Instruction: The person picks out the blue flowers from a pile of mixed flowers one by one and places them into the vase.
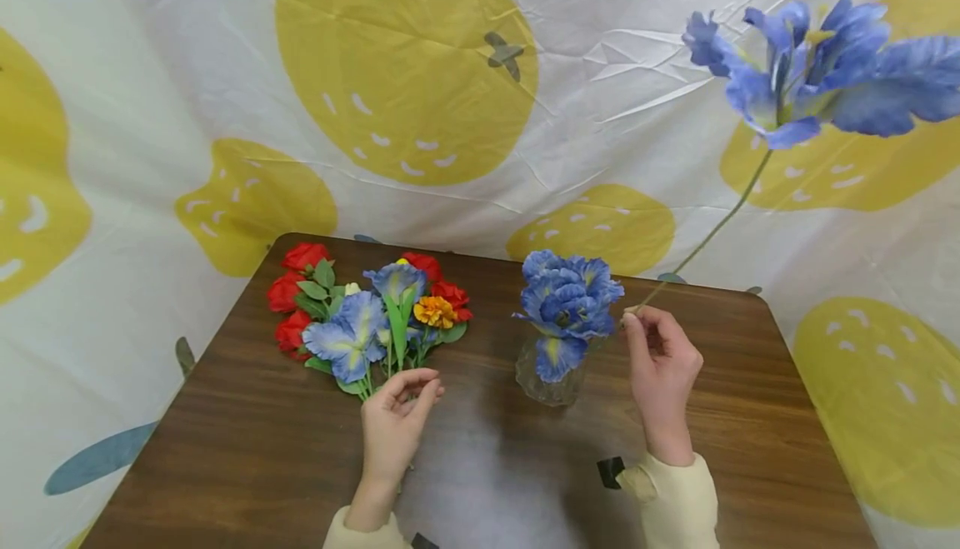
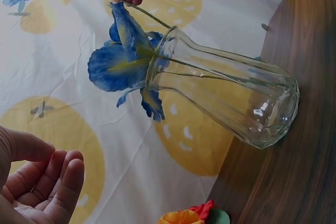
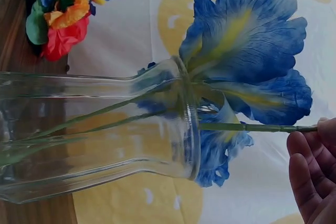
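Observation:
My right hand [image 1: 663,366] pinches the green stem [image 3: 247,127] of a blue iris [image 1: 802,87] between thumb and fingers, its bloom high at the upper right. In the right wrist view the stem's lower part reaches the rim of a clear glass vase [image 3: 105,85]. Blue irises [image 1: 566,295] fill the mouth of the vase, their thin stems slanting down inside the glass. My left hand [image 1: 397,420] hovers with loosely bent fingers, thumb close to the fingertips, holding nothing. It overlaps the stems of a flower pile in the head view.
On the table's left lie red roses [image 1: 303,256], blue irises [image 1: 348,336], an orange flower [image 1: 435,311] and green leaves. The brown wooden table [image 1: 247,457] ends at a white cloth [image 1: 450,216] printed with yellow fruit. A black patch [image 1: 610,472] shows beside the right sleeve.

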Motion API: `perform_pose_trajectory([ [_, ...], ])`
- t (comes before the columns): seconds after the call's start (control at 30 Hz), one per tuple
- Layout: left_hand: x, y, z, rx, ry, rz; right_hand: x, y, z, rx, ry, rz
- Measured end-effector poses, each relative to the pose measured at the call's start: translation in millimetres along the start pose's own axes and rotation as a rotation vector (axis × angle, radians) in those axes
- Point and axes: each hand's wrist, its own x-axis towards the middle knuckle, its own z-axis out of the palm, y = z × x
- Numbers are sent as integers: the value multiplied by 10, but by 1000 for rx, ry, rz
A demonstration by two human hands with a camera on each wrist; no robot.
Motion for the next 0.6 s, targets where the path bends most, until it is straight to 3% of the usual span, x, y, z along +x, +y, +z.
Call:
perform_pose_trajectory([
  [0.2,5,1,-20,-4,12,-2,95,30,63,-1,-16,-14],
  [0.43,6,-16,-65,1,15,0,-43,136,82,-114,-65,17],
  [0.6,46,-129,-198,104,57,-10,-125,134,106,-147,-100,20],
])
